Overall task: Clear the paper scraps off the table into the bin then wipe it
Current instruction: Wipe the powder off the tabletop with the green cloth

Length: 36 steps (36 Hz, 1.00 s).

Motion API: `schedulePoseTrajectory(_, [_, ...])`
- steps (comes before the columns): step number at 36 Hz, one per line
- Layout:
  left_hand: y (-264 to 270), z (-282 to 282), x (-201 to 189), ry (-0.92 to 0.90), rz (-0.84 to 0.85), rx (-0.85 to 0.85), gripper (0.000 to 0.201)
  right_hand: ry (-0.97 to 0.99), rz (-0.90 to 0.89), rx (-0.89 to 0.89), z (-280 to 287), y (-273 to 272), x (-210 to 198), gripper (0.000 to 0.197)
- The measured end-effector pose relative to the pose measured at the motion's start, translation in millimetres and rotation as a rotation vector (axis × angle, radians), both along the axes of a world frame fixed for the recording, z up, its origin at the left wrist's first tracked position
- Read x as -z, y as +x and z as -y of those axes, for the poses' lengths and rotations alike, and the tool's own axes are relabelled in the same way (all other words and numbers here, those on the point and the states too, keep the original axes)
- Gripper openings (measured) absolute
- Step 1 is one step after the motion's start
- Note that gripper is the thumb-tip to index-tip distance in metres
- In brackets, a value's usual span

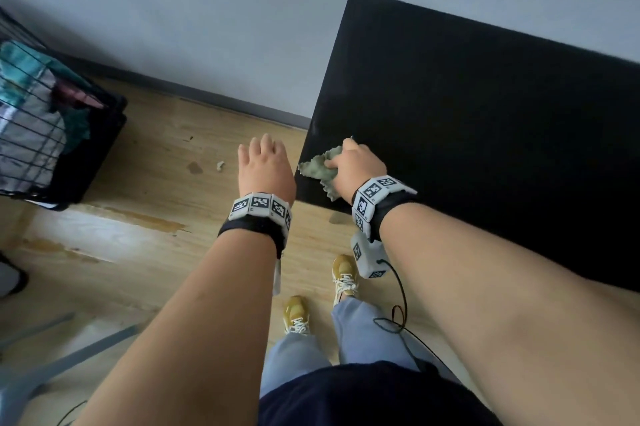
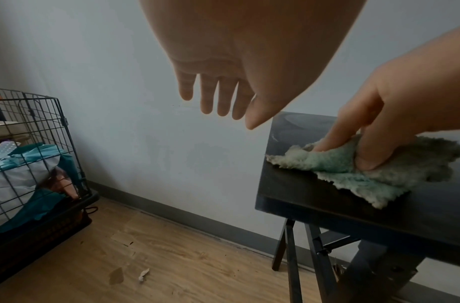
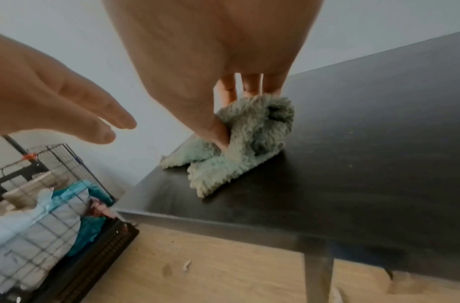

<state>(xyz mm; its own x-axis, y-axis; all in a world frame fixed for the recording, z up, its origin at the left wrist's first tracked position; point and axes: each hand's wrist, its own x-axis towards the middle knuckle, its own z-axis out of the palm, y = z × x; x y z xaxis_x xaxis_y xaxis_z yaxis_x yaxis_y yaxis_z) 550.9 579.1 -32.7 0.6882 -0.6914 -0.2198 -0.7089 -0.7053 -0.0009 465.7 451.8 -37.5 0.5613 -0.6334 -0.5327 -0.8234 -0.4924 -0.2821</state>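
While my right hand (image 1: 358,165) bunches the pale green cloth (image 1: 320,169) between thumb and fingers at the left corner of the black table (image 1: 485,120), my left hand (image 1: 265,169) hangs over the floor just beside the edge, fingers straight and holding nothing. One paper scrap (image 1: 220,165) lies on the wooden floor (image 1: 138,235), between the table and the wire bin (image 1: 41,134).

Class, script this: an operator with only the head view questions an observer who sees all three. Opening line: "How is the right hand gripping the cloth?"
Observer: In the right wrist view, the right hand pinches a fold of the cloth between thumb and fingers.
Operator: Is the left hand holding anything?
Observer: No. The left wrist view shows the left hand with straight fingers and nothing in it.
Operator: Is the table spotless?
Observer: Not quite. The right wrist view shows pale specks on the table, right of the cloth.
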Motion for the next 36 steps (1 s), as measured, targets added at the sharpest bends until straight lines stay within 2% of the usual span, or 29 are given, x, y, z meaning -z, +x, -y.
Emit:
schedulePoseTrajectory(2, [3,1,0,-0.004,0.001,0.005,0.052,-0.032,-0.011,-0.034,1,2,-2,0.03])
schedulePoseTrajectory(4, [6,3,0,-0.002,-0.003,0.006,0.053,-0.072,0.012,-0.015,8,3,-6,0.037])
schedulePoseTrajectory(7, [12,8,1,0.002,-0.003,0.002,0.054,-0.149,0.07,0.138,29,8,-11,0.039])
schedulePoseTrajectory(11, [20,16,4,0.016,-0.009,-0.008,0.053,-0.267,0.017,0.172,59,15,-16,0.038])
schedulePoseTrajectory(14, [28,22,9,0.02,-0.002,-0.026,0.053,-0.204,-0.105,0.166,76,31,-19,0.043])
schedulePoseTrajectory(18, [37,30,15,0.048,-0.009,-0.046,0.055,-0.182,-0.099,0.191,87,56,-15,0.044])
schedulePoseTrajectory(26, [48,45,21,0.059,-0.024,-0.094,0.055,-0.258,-0.061,-0.1,102,95,-15,0.038])
schedulePoseTrajectory(29, [49,47,22,0.058,-0.023,-0.105,0.056,-0.26,-0.022,-0.177,101,96,-9,0.036])
schedulePoseTrajectory(33, [47,45,21,0.049,-0.018,-0.114,0.056,-0.266,0.013,-0.367,91,87,-4,0.038])
schedulePoseTrajectory(36, [44,41,19,0.046,-0.014,-0.11,0.056,-0.26,0.08,-0.389,77,78,-3,0.036])
